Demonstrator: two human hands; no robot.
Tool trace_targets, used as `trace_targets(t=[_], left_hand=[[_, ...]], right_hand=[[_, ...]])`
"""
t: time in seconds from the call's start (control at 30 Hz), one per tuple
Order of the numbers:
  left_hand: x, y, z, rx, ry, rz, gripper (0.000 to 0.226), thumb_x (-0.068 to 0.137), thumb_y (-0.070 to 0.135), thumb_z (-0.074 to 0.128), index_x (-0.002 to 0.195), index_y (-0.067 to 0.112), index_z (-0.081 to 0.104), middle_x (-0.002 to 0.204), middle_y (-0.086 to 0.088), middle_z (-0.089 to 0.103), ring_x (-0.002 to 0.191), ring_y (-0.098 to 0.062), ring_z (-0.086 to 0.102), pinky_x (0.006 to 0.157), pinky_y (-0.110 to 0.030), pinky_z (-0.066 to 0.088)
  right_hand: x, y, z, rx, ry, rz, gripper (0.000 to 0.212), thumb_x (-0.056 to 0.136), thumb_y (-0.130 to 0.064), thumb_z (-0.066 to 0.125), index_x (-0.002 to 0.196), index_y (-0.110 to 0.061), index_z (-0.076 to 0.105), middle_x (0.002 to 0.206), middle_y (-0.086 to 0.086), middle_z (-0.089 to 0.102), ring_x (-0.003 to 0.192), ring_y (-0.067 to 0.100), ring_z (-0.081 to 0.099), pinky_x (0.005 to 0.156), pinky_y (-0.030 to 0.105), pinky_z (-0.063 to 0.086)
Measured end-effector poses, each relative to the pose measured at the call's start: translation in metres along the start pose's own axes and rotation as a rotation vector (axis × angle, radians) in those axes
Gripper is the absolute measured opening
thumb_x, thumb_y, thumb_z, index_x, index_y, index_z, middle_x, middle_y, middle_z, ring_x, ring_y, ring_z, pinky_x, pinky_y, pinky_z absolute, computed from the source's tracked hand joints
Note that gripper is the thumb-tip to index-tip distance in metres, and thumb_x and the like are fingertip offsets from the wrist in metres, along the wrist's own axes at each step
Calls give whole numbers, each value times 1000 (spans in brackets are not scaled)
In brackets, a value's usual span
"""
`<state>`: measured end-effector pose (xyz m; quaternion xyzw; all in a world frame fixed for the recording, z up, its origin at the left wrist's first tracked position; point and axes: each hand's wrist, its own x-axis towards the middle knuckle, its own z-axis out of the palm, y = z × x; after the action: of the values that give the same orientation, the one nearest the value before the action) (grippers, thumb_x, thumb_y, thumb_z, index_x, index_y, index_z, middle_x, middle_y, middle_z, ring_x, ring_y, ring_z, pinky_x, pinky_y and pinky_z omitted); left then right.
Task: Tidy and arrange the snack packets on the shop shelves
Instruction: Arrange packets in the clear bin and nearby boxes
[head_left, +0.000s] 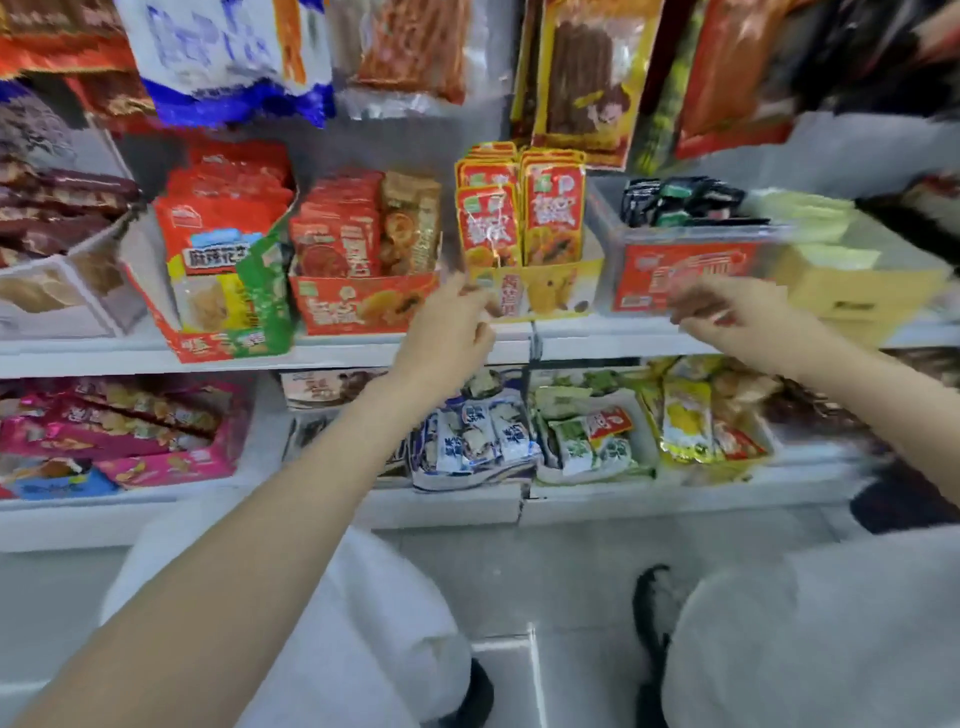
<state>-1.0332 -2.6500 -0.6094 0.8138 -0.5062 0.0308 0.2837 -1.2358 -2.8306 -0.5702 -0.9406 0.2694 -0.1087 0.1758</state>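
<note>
Both hands work the middle shelf (571, 343): left hand (451, 325) fingers touch the yellow display box (540, 293) holding upright snack packets (519, 213) just above; right hand (737, 314) fingers, blurred, cannot tell their hold, reach the red-fronted tub (685, 275). Next, probably squaring both

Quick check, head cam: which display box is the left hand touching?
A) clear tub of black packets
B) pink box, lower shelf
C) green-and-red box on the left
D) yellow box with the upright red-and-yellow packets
D: the left hand has its fingers at the front left corner of the yellow box, below the upright red-and-yellow packets on the middle shelf.
</note>
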Motion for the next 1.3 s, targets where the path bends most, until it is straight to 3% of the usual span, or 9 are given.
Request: trace_targets(t=[0.2, 0.3, 0.43, 0.53, 0.6, 0.67, 0.77, 1.03, 1.3], left_hand=[[35, 69, 97, -33, -381, 205, 26, 95, 11, 43, 117, 10, 57, 126, -6, 44, 90, -22, 52, 76, -28, 38], [47, 87, 144, -22, -519, 233, 26, 94, 15, 45, 117, 10, 56, 122, -7, 45, 98, -24, 52, 80, -30, 40], [53, 88, 190, -44, -621, 140, 31, 92, 10, 44, 121, 15, 53, 116, -9, 48, 95, -25, 52, 76, -30, 39], [56, 82, 223, -133, -639, -10, 39, 93, 9, 44, 130, 19, 47, 103, -10, 52, 72, -23, 53, 58, -28, 36], [59, 79, 245, -167, -630, -50, 45, 94, 9, 43, 137, 19, 41, 115, -14, 54, 86, -28, 57, 63, -25, 35], [64, 82, 266, -173, -607, -15, 47, 94, 11, 43, 140, 24, 37, 139, -14, 40, 118, -31, 48, 90, -24, 35], [68, 99, 294, -50, -608, 67, 48, 96, 20, 41, 141, 34, 33, 153, -7, 18, 139, -31, 17, 112, -40, 14], [68, 137, 330, 302, -737, 362, 47, 100, 27, 31, 143, 43, 20, 157, 1, -9, 141, -36, -8, 111, -59, -2], [75, 126, 324, 269, -750, 329, 38, 100, 35, 25, 136, 36, 34, 156, 3, 11, 141, -31, 4, 109, -54, 19]], right_hand=[[-36, 118, 38, -4, -120, 312, 30, 89, -11, 58, 117, -1, 57, 112, 15, 64, 103, 28, 59, 74, 17, 35], [-33, 164, 71, 93, -127, 542, 32, 90, -22, 58, 116, -3, 58, 116, 15, 63, 109, 31, 57, 86, 32, 42], [-13, 188, 122, 209, -113, 642, 34, 90, -36, 55, 110, -8, 52, 104, 18, 59, 107, 37, 55, 79, 36, 42], [-4, 190, 158, 164, -141, 651, 58, 90, -37, 56, 133, -5, 35, 125, 21, 49, 113, 37, 50, 77, 38, 40], [-7, 188, 172, 156, -80, 625, 65, 93, -33, 52, 145, -12, 20, 138, 21, 37, 123, 36, 42, 87, 40, 39], [-14, 193, 173, 235, -30, 564, 66, 93, -29, 51, 147, -16, 15, 142, 19, 35, 128, 34, 38, 96, 38, 36], [-21, 222, 161, 266, 175, 568, 48, 92, -19, 52, 136, -5, 38, 126, 20, 55, 115, 37, 47, 92, 37, 35], [-12, 249, 158, -89, -74, 728, 37, 86, -33, 56, 113, -8, 53, 110, 15, 60, 117, 31, 40, 94, 40, 29], [-24, 261, 156, 580, 307, 875, 19, 84, -13, 63, 101, -6, 69, 95, 9, 68, 88, 21, 58, 87, 32, 45]])
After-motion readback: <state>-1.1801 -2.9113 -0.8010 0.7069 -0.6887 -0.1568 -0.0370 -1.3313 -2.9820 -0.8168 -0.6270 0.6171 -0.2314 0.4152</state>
